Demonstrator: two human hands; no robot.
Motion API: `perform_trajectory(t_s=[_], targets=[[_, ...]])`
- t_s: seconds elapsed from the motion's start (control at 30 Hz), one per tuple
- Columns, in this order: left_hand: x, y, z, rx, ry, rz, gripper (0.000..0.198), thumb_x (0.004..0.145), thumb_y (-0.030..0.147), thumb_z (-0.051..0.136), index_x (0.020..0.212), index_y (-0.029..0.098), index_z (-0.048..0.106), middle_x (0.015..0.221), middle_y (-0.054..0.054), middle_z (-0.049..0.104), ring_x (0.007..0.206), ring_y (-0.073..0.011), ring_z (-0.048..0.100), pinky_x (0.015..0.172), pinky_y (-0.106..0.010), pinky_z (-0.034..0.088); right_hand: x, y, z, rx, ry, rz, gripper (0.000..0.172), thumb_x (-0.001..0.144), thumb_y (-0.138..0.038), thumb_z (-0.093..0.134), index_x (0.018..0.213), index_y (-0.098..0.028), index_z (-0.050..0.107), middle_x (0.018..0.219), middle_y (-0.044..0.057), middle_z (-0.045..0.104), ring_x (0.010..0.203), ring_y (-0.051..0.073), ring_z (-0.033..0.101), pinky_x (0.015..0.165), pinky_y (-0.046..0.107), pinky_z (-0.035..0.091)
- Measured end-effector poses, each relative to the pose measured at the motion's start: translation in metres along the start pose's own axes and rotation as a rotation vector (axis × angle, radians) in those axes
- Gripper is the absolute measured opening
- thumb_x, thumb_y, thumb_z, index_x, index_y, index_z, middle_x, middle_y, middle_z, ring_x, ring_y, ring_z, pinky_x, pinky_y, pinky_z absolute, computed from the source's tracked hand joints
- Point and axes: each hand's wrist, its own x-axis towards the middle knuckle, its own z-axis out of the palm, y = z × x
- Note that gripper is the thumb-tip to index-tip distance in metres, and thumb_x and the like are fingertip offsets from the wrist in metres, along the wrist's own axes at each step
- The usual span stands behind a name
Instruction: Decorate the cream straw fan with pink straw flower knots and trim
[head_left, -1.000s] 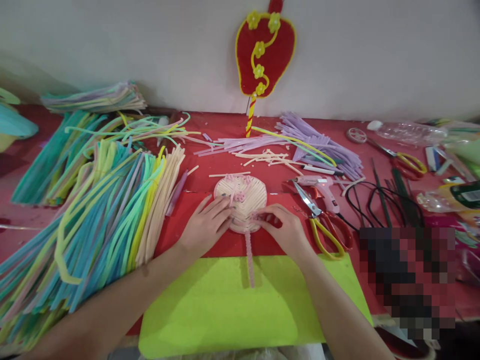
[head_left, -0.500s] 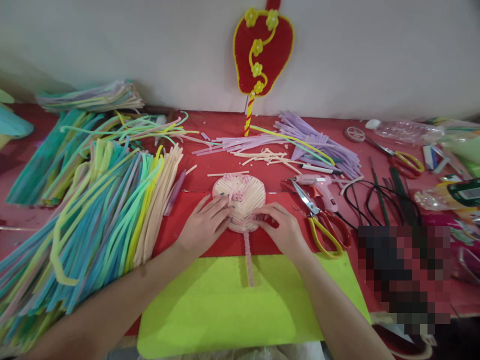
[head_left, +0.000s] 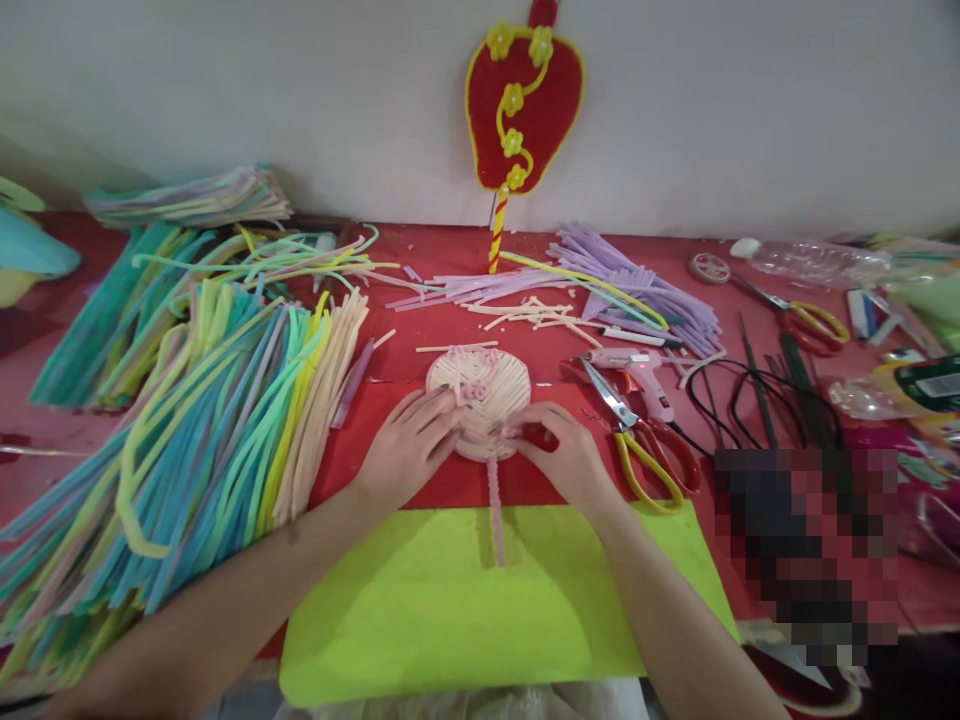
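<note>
A round cream fan [head_left: 504, 392] made of fuzzy chenille stems lies on the red tabletop, with small pink flowers [head_left: 474, 390] on its upper left part. Its pink twisted handle [head_left: 496, 510] points towards me over a lime-green sheet. My left hand [head_left: 416, 435] holds the fan's left side, fingers bent over its face and tips close together. At the lower right rim, my right hand [head_left: 559, 445] pinches the fan between thumb and forefinger. The fingertips partly cover the rim, so small details there are hidden.
Bundles of coloured chenille stems [head_left: 225, 430] fill the left side; purple stems [head_left: 637, 290] lie behind. Scissors [head_left: 630, 430] and a pink glue gun [head_left: 637, 375] with a black cord sit right of the fan. A red fan [head_left: 525, 120] leans against the wall.
Both hands stay in nearly the same place on the fan, with only a very slight shift of the fingers. The view has tilted a little.
</note>
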Motion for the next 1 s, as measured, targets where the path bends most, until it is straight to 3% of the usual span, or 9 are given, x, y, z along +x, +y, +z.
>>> perform_trajectory(t_s=[0.17, 0.27, 0.33, 0.4, 0.47, 0.53, 0.7, 0.83, 1.0], targets=[[0.0, 0.005, -0.013, 0.093, 0.133, -0.094, 0.031, 0.089, 0.023, 0.05, 0.12, 0.019, 0.055, 0.073, -0.002, 0.064, 0.068, -0.0145, 0.059, 0.064, -0.027, 0.046, 0.0, -0.001, -0.002, 0.237, 0.009, 0.139, 0.012, 0.076, -0.03, 0.066, 0.084, -0.022, 0.061, 0.083, 0.002, 0.066, 0.079, 0.017, 0.063, 0.076, 0.033, 0.052], [0.002, 0.019, -0.027, 0.102, 0.234, 0.025, 0.031, 0.088, 0.016, 0.052, 0.118, 0.019, 0.054, 0.059, 0.004, 0.057, 0.053, -0.01, 0.051, 0.056, -0.023, 0.04, 0.001, 0.001, -0.002, 0.411, 0.081, 0.181, 0.024, 0.071, -0.033, 0.07, 0.089, -0.021, 0.058, 0.084, 0.002, 0.065, 0.079, 0.016, 0.064, 0.075, 0.032, 0.053], [0.005, 0.032, -0.034, 0.104, 0.246, 0.175, 0.03, 0.085, 0.013, 0.055, 0.114, 0.02, 0.055, 0.065, 0.002, 0.062, 0.058, -0.0102, 0.056, 0.059, -0.023, 0.042, 0.001, 0.001, -0.002, 0.47, 0.101, 0.178, 0.029, 0.069, -0.033, 0.072, 0.091, -0.021, 0.057, 0.084, 0.002, 0.064, 0.077, 0.015, 0.064, 0.073, 0.03, 0.053], [0.012, 0.045, -0.036, 0.114, 0.204, 0.196, 0.027, 0.084, 0.015, 0.057, 0.11, 0.019, 0.057, 0.087, -0.004, 0.068, 0.08, -0.0146, 0.063, 0.073, -0.027, 0.046, 0.0, -0.001, -0.003, 0.479, 0.079, 0.136, 0.028, 0.07, -0.032, 0.072, 0.092, -0.021, 0.057, 0.083, 0.001, 0.064, 0.077, 0.015, 0.063, 0.072, 0.03, 0.053], [0.021, 0.055, -0.033, 0.069, 0.083, 0.097, 0.024, 0.086, 0.018, 0.054, 0.11, 0.018, 0.057, 0.101, -0.008, 0.068, 0.097, -0.0188, 0.062, 0.086, -0.033, 0.046, -0.002, -0.005, -0.004, 0.46, 0.043, 0.076, 0.024, 0.073, -0.03, 0.069, 0.093, -0.022, 0.057, 0.083, 0.001, 0.064, 0.077, 0.015, 0.063, 0.072, 0.03, 0.052], [0.031, 0.059, -0.028, -0.06, -0.06, -0.034, 0.02, 0.088, 0.019, 0.051, 0.106, 0.019, 0.059, 0.102, -0.006, 0.068, 0.099, -0.0193, 0.061, 0.089, -0.034, 0.046, -0.004, -0.009, -0.006, 0.455, 0.03, 0.031, 0.02, 0.076, -0.029, 0.067, 0.092, -0.022, 0.058, 0.084, 0.002, 0.064, 0.078, 0.014, 0.062, 0.074, 0.03, 0.052], [0.048, 0.056, -0.02, -0.486, -0.176, -0.505, 0.013, 0.084, 0.016, 0.052, 0.089, 0.019, 0.064, 0.081, 0.0, 0.07, 0.071, -0.0134, 0.065, 0.065, -0.024, 0.051, -0.004, -0.014, -0.009, 0.54, 0.109, 0.048, 0.025, 0.071, -0.034, 0.072, 0.09, -0.022, 0.061, 0.085, 0.002, 0.067, 0.078, 0.015, 0.063, 0.078, 0.033, 0.053], [0.054, 0.059, -0.02, -0.791, -0.193, -0.61, 0.013, 0.082, 0.021, 0.054, 0.09, 0.018, 0.064, 0.082, -0.001, 0.069, 0.074, -0.0141, 0.066, 0.067, -0.025, 0.054, -0.004, -0.016, -0.011, 0.575, 0.139, 0.091, 0.026, 0.069, -0.034, 0.073, 0.088, -0.021, 0.063, 0.084, 0.002, 0.068, 0.079, 0.015, 0.063, 0.077, 0.031, 0.053], [0.056, 0.07, -0.018, -0.998, -0.243, -0.677, 0.018, 0.085, 0.026, 0.05, 0.098, 0.016, 0.058, 0.091, -0.006, 0.068, 0.081, -0.0163, 0.068, 0.072, -0.029, 0.057, -0.005, -0.018, -0.014, 0.551, 0.177, 0.074, 0.024, 0.072, -0.034, 0.071, 0.09, -0.021, 0.064, 0.085, 0.002, 0.067, 0.078, 0.014, 0.062, 0.072, 0.028, 0.052]])
